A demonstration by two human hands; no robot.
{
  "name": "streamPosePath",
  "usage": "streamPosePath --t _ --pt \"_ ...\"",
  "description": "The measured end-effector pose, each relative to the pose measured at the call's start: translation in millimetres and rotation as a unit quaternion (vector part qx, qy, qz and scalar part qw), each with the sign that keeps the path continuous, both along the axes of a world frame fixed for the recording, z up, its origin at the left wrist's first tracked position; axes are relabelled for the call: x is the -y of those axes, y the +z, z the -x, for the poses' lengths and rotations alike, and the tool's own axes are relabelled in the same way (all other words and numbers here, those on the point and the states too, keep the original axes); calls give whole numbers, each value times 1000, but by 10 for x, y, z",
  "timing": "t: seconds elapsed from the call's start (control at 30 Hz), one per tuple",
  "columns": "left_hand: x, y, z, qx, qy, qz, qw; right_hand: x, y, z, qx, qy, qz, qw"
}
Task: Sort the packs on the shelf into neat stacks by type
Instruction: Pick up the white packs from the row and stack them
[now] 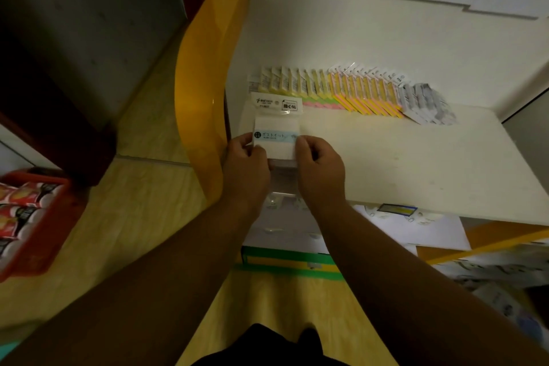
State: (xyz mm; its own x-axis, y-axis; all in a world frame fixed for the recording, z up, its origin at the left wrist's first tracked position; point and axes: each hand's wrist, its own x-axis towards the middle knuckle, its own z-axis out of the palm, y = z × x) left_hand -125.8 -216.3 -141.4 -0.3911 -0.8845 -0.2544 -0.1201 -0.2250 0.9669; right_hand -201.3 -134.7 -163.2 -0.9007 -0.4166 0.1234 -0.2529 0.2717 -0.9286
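A white pack (pixel 277 125) with a pale blue label band and a printed header card is held over the front left of the white shelf (pixel 416 157). My left hand (pixel 246 162) pinches its left edge and my right hand (pixel 319 166) pinches its right edge, thumbs on top. More clear-wrapped packs seem to lie under it between my hands. Behind, a leaning row of yellow-green and pink packs (pixel 292 85) runs into a row of yellow-orange packs (pixel 367 92). Grey-white packs (pixel 424 101) lie fanned at the row's right end.
A yellow curved shelf end panel (pixel 202 83) stands just left of my hands. A red crate (pixel 32 217) of snack packs sits on the floor at left. Below the shelf edge are white and green boxes (pixel 285 252) and more goods at right.
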Motion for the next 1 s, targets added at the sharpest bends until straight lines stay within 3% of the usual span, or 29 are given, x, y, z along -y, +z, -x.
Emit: streamPosePath --t 0.37,0.67,1.0 --pt "29 -138 -15 137 -71 160 975 30 -45 116 -16 -30 -74 997" --pt "-49 -170 -62 203 -97 205 952 7 -130 131 -20 -36 -108 993" --pt "13 -91 -10 178 -108 160 965 32 -141 198 21 -34 -117 992"
